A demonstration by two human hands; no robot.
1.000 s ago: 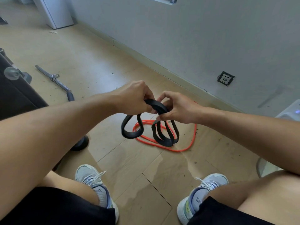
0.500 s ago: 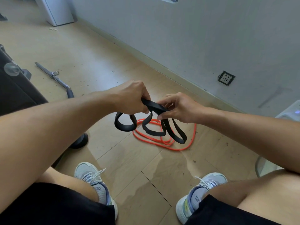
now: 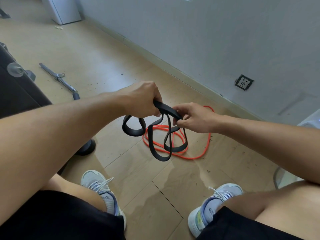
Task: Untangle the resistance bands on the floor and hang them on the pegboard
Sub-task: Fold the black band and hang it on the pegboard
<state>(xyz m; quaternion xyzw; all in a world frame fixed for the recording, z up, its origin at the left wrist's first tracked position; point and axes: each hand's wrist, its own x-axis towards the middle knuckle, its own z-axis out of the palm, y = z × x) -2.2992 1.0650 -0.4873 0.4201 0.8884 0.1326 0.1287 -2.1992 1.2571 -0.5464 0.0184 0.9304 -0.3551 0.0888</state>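
A black resistance band [image 3: 156,153] hangs twisted in several loops above the wooden floor. My left hand [image 3: 143,99] grips its upper part in a fist. My right hand [image 3: 192,118] pinches the same band a little to the right, with loops dangling below both hands. Beneath them, a thin orange resistance band [image 3: 199,155] lies coiled on the floor. The pegboard is not in view.
A metal bar [image 3: 58,77] lies on the floor at the left, beside dark gym equipment [image 3: 20,94] with a round foot [image 3: 86,148]. The grey wall [image 3: 207,40] with a socket [image 3: 243,82] runs along the right. My shoes [image 3: 102,189] stand below.
The black band's loops have dropped lower and spread out. My hands have moved slightly apart, the right one shifting right and down along the band.
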